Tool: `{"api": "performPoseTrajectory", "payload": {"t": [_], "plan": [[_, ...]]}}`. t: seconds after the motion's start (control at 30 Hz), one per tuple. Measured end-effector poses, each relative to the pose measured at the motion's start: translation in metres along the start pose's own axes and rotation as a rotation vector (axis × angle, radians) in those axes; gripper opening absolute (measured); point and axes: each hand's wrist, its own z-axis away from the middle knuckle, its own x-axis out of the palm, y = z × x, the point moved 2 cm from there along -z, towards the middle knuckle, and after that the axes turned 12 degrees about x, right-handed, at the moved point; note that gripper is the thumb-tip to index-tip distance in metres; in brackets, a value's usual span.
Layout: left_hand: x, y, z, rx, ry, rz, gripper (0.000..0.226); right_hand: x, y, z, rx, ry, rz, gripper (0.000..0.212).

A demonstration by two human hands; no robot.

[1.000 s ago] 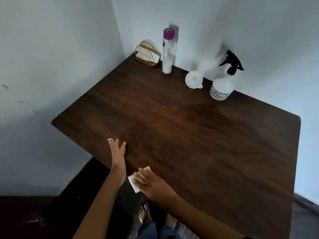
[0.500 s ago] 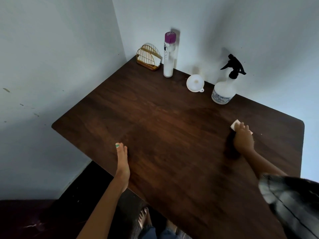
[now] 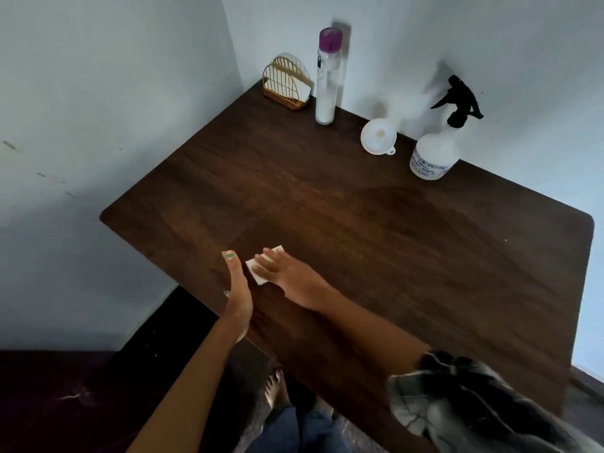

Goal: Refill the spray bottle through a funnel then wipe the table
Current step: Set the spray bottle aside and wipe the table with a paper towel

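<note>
Head view: right hand (image 3: 287,276) pressing a white tissue (image 3: 258,269) flat on the table (image 3: 392,256) near its front-left edge, fingers straight and close together; left hand (image 3: 238,289) just beside, edge-on, fingers straight and together. Probably light, soft, easily bunched; best held down under flat fingers. Spray bottle (image 3: 433,152) and funnel (image 3: 378,136) well apart, at the table's far edge.

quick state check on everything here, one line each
spray bottle: upright, black trigger head on
funnel: on the table, wide mouth up
tall bottle: upright, purple cap on
white tissue: flat under right hand
left hand: open, on table edge
</note>
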Motion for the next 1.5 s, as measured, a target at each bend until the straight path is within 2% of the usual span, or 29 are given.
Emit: {"api": "performPoseTrajectory", "payload": {"t": [0.07, 0.17, 0.23, 0.3, 0.33, 0.4, 0.47, 0.53, 0.63, 0.67, 0.7, 0.77, 0.83, 0.9, 1.0, 1.07, 1.17, 1.27, 1.37, 1.5], "plan": [[-0.003, -0.010, -0.007, 0.001, -0.010, 0.001, 0.117, -0.011, 0.033, 0.018, 0.041, 0.043, -0.157, 0.050], [0.007, 0.020, 0.015, -0.005, -0.044, -0.028, 0.123, -0.039, 0.124, 0.056, 0.469, 0.273, -0.305, 0.048], [0.007, 0.019, 0.019, -0.016, -0.056, -0.045, 0.119, -0.046, 0.176, 0.093, 0.796, 0.377, -0.269, 0.060], [0.008, 0.017, 0.020, -0.039, -0.068, -0.057, 0.113, -0.042, 0.188, 0.118, 1.073, 0.450, -0.233, 0.065], [0.008, 0.018, 0.019, -0.066, -0.066, -0.066, 0.108, -0.035, 0.177, 0.122, 1.137, 0.478, -0.206, 0.064], [0.010, 0.023, 0.023, -0.061, -0.064, -0.106, 0.089, -0.012, 0.136, 0.115, 1.075, 0.528, -0.110, 0.059], [0.012, 0.023, 0.022, -0.022, -0.083, -0.144, 0.080, 0.014, 0.079, 0.102, 0.878, 0.519, -0.052, 0.055], [0.011, 0.025, 0.021, -0.007, -0.088, -0.138, 0.089, 0.037, 0.017, 0.094, 0.649, 0.456, -0.069, 0.050], [0.009, 0.019, 0.013, -0.061, -0.067, -0.158, 0.122, 0.060, -0.055, 0.092, 0.357, 0.327, -0.108, 0.061], [0.008, 0.016, 0.010, -0.075, -0.067, -0.171, 0.129, 0.063, -0.069, 0.094, 0.261, 0.248, -0.078, 0.053], [0.007, 0.012, 0.008, -0.101, -0.075, -0.178, 0.130, 0.055, -0.078, 0.095, 0.203, 0.181, -0.039, 0.044], [0.007, 0.012, 0.007, -0.140, -0.081, -0.175, 0.121, 0.043, -0.078, 0.096, 0.148, 0.106, -0.158, 0.038], [0.010, 0.024, 0.015, -0.083, -0.104, -0.200, 0.095, 0.024, -0.074, 0.100, 0.195, 0.102, -0.434, 0.034], [0.015, 0.035, 0.023, 0.016, -0.114, -0.317, 0.068, 0.009, -0.058, 0.103, 0.389, 0.288, -0.780, 0.029], [0.022, 0.038, 0.029, 0.134, -0.077, -0.560, 0.050, -0.007, -0.032, 0.104, 0.624, 0.279, -1.122, 0.032], [0.028, 0.040, 0.033, 0.176, -0.119, -0.553, 0.043, -0.020, -0.026, 0.105, 0.680, 0.280, -1.257, 0.029], [0.039, 0.048, 0.049, 0.124, -0.352, -0.229, 0.020, -0.034, -0.020, 0.110, 0.728, 0.369, -1.422, 0.029], [0.043, 0.053, 0.062, 0.068, -0.549, -0.188, 0.014, -0.040, -0.020, 0.117, 0.756, 0.461, -1.457, 0.033], [0.045, 0.054, 0.055, 0.141, -0.552, -0.189, 0.012, -0.042, -0.020, 0.119, 0.795, 0.474, -1.465, 0.034], [0.051, 0.053, 0.040, 0.125, -0.535, -0.186, 0.011, -0.041, -0.020, 0.120, 0.868, 0.512, -1.579, 0.023]]}}
